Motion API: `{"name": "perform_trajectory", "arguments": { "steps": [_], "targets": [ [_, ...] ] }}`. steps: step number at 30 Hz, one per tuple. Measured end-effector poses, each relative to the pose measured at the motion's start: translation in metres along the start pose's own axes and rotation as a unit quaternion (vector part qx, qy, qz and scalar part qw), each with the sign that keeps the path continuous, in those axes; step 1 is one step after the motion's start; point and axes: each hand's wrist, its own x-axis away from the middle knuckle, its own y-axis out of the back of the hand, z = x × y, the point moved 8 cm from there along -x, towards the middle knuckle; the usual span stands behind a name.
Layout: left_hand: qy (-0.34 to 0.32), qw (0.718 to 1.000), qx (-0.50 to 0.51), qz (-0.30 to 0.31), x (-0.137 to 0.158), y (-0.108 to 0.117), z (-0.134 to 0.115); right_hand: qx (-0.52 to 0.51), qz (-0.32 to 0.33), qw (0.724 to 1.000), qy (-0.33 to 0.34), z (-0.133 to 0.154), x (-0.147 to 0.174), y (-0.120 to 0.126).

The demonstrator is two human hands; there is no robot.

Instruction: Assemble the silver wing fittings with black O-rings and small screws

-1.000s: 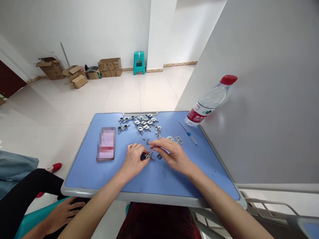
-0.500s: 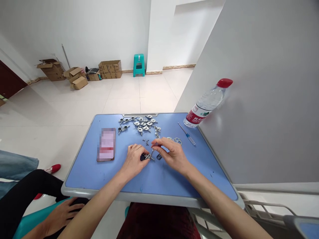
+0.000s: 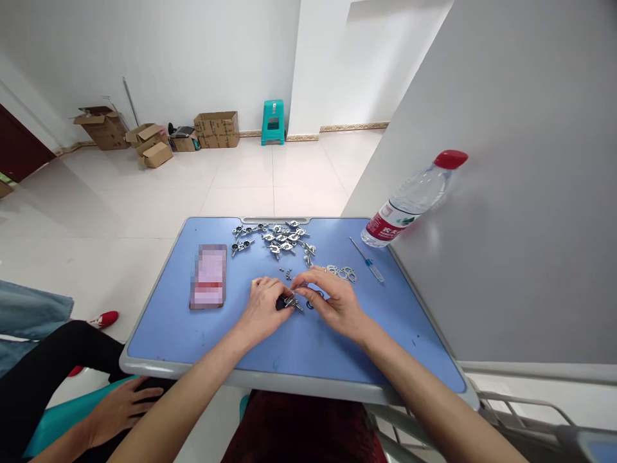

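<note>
My left hand [image 3: 265, 301] rests on the blue tabletop, its fingers closed on a small silver metal fitting [image 3: 293, 302] with a dark part beside it. Just right of it, my right hand [image 3: 330, 297] pinches a small screwdriver [image 3: 299, 284] with a see-through handle. Its tip meets the fitting, though the fingers partly hide the contact. Black rings [image 3: 311, 304] lie partly under my right hand. Tiny screws [image 3: 288, 274] are scattered just beyond both hands. Farther back sits a pile of similar silver fittings [image 3: 284, 238], and flat metal plates [image 3: 343, 272] lie behind my right hand.
A phone [image 3: 209, 276] lies on the left of the table [image 3: 168, 334]. At the right are a blue-tipped screwdriver [image 3: 369, 262] and a red-capped water bottle [image 3: 407, 206] by the grey partition. Another person's hand [image 3: 123, 411] rests at lower left. Cardboard boxes [image 3: 216, 130] stand by the wall.
My right hand has tipped the screwdriver lower toward the fitting and now covers more of the black rings. My left hand keeps its hold. The view has shifted slightly.
</note>
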Motion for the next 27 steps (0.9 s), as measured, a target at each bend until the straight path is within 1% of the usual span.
{"name": "perform_trajectory", "arguments": {
  "steps": [6,14,17,21,24,27],
  "targets": [
    [0.000,1.000,-0.007,0.000,0.000,0.000,0.000,0.005,0.017,1.000,0.003,-0.001,0.001,-0.004],
    [-0.005,1.000,-0.012,-0.006,0.000,-0.002,0.001,0.013,0.014,1.000,0.014,-0.002,0.002,-0.005],
    [-0.006,1.000,-0.015,-0.007,0.000,-0.002,0.001,0.024,0.015,0.999,0.042,0.001,0.002,-0.008],
    [-0.011,1.000,-0.013,-0.010,0.001,-0.001,-0.001,0.079,0.018,0.992,0.094,0.008,0.002,-0.016],
    [-0.019,1.000,-0.013,-0.015,0.001,0.000,-0.002,0.113,0.017,0.988,0.100,0.009,0.002,-0.018],
    [-0.019,1.000,-0.013,-0.021,0.001,-0.001,-0.002,0.098,0.036,0.989,0.109,0.013,0.003,-0.019]
  ]
}}
